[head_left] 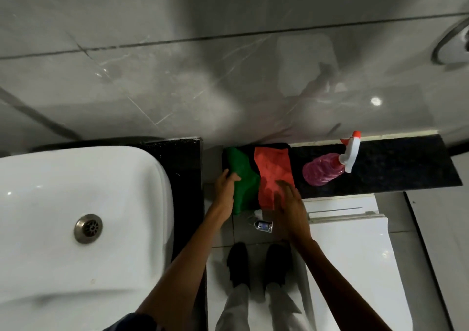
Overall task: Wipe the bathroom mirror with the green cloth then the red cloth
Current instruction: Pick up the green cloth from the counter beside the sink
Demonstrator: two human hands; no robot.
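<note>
A green cloth [243, 176] and a red cloth [272, 171] lie side by side on the left end of a black stone ledge [396, 163], partly hanging over its front edge. My left hand [225, 191] grips the left edge of the green cloth, thumb on top. My right hand [291, 209] rests flat with fingers spread over the lower part of the red cloth. The mirror is not in view; only a glossy grey tiled wall [228, 77] rises behind the ledge.
A pink spray bottle [327, 168] with a white and orange trigger lies on the ledge right of the cloths. A white sink [76, 216] sits at left, a white toilet [355, 254] at right. A small bottle [264, 225] lies on the floor near my feet.
</note>
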